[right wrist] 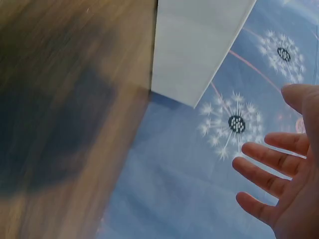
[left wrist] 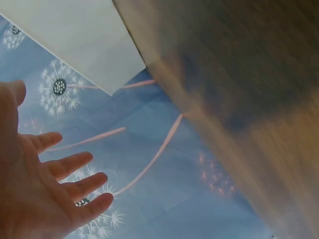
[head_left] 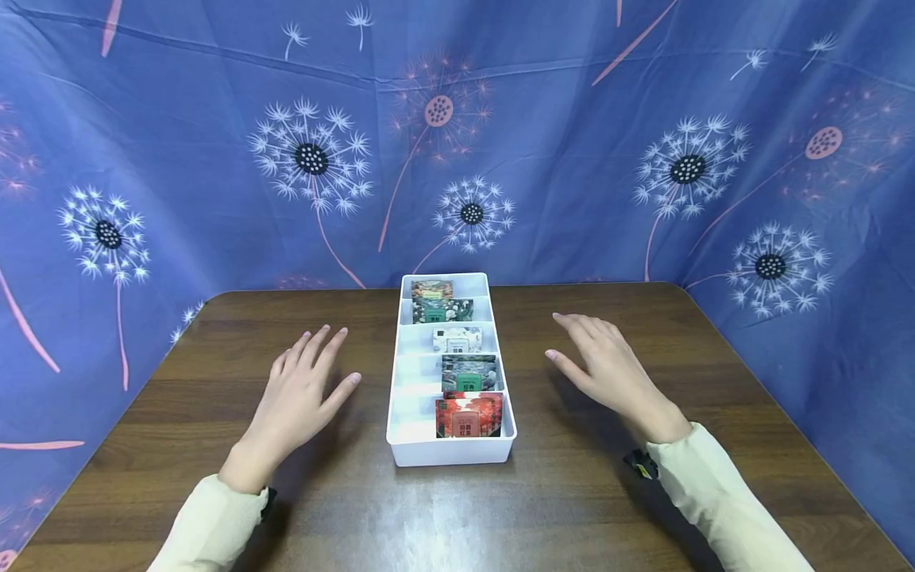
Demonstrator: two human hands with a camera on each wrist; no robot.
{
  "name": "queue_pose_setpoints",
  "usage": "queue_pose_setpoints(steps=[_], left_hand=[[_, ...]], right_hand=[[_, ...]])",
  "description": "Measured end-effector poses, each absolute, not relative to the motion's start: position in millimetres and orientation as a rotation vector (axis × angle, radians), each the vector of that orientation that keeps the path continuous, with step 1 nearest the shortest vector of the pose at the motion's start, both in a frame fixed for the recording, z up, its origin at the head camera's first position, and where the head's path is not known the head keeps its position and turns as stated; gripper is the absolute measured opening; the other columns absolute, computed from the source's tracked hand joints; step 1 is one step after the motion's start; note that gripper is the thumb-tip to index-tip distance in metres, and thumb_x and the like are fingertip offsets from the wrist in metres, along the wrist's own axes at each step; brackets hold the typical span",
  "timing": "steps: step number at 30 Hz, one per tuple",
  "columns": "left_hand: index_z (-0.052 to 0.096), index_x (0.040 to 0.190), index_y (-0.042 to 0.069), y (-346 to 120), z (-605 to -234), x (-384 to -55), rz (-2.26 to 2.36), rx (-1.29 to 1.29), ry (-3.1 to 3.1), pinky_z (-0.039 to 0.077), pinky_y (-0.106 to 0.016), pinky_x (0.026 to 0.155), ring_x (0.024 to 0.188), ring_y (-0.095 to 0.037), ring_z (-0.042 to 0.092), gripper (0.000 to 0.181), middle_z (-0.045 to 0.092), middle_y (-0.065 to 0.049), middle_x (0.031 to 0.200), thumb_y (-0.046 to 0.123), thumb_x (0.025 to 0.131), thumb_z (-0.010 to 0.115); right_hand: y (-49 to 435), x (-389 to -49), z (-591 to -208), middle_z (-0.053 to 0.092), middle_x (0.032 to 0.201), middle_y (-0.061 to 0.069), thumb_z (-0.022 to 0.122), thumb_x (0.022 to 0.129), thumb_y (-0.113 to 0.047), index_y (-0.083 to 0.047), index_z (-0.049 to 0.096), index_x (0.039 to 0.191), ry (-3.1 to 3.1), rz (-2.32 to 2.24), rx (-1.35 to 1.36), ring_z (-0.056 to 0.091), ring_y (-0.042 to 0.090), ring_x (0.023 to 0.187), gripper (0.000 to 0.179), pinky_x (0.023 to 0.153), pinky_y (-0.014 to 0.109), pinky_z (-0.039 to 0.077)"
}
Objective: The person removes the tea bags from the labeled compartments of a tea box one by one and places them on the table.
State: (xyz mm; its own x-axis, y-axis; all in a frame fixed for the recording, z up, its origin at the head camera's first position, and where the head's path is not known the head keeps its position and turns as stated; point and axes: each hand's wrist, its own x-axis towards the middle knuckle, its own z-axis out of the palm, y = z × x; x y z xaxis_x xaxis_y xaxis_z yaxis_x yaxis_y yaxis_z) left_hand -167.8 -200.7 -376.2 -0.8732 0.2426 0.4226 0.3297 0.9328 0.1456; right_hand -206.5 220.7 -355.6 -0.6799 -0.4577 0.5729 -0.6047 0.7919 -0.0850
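Note:
A white divided box [head_left: 453, 454] stands lengthwise in the middle of the table. Flat tea sachets lie in its compartments: a red sachet [head_left: 469, 416] nearest, then a grey-green sachet [head_left: 469, 373], a whitish sachet [head_left: 457, 340], a dark green flowered sachet [head_left: 443, 311], and an orange-brown sachet [head_left: 432, 289] at the far end. To the left of the box, my left hand [head_left: 296, 397] hovers palm down, fingers extended and spread. My right hand [head_left: 611, 369] is held likewise on the right side. Neither hand touches anything. Both wrist views show the box's plain outer wall [left wrist: 94, 40].
The brown wooden table [head_left: 343, 508] reaches back to a blue curtain [head_left: 557, 199] printed with dandelions, which also hangs along both sides. Pale sleeves [head_left: 214, 524] cover my forearms, and a dark strap [head_left: 641, 464] shows at the right wrist.

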Motion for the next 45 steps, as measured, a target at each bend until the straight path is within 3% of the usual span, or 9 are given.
queue_pose_setpoints(steps=[22,28,35,45], left_hand=[[0.039,0.138,0.02,-171.5,-379.4,-169.3,-0.423,-0.619,-2.64,0.037,-0.052,0.094,0.124,-0.029,0.043,0.056,0.043,-0.007,0.138,0.048,0.091,0.046],[0.041,0.137,0.022,-165.0,-379.8,-169.3,-0.448,-0.641,-2.653,0.038,-0.051,0.095,0.123,-0.027,0.044,0.055,0.044,-0.006,0.137,0.05,0.09,0.046],[0.043,0.136,0.022,-160.0,-381.2,-171.2,-0.474,-0.656,-2.679,0.037,-0.051,0.095,0.121,-0.028,0.046,0.056,0.046,-0.006,0.135,0.053,0.089,0.045],[0.05,0.129,0.02,-158.3,-386.6,-176.7,-0.45,-0.689,-2.694,0.039,-0.049,0.094,0.118,-0.026,0.048,0.055,0.048,-0.003,0.133,0.054,0.086,0.05]], right_hand=[[180.9,-192.5,-352.5,0.06,0.115,0.005,0.062,0.084,-0.032,-0.007,0.056,0.12,-2.45,0.401,1.02,0.054,0.022,0.108,0.043,0.094,0.043,0.038],[171.3,-187.0,-349.8,0.061,0.113,0.004,0.063,0.083,-0.029,-0.008,0.057,0.118,-2.446,0.419,1.1,0.055,0.02,0.109,0.041,0.098,0.047,0.037],[160.5,-182.1,-347.9,0.063,0.106,0.002,0.064,0.081,-0.024,-0.006,0.059,0.112,-2.427,0.44,1.214,0.057,0.017,0.102,0.035,0.089,0.04,0.042],[149.2,-178.1,-350.1,0.062,0.106,-0.003,0.066,0.08,-0.026,-0.011,0.06,0.111,-2.408,0.434,1.329,0.056,0.013,0.102,0.035,0.088,0.036,0.043]])
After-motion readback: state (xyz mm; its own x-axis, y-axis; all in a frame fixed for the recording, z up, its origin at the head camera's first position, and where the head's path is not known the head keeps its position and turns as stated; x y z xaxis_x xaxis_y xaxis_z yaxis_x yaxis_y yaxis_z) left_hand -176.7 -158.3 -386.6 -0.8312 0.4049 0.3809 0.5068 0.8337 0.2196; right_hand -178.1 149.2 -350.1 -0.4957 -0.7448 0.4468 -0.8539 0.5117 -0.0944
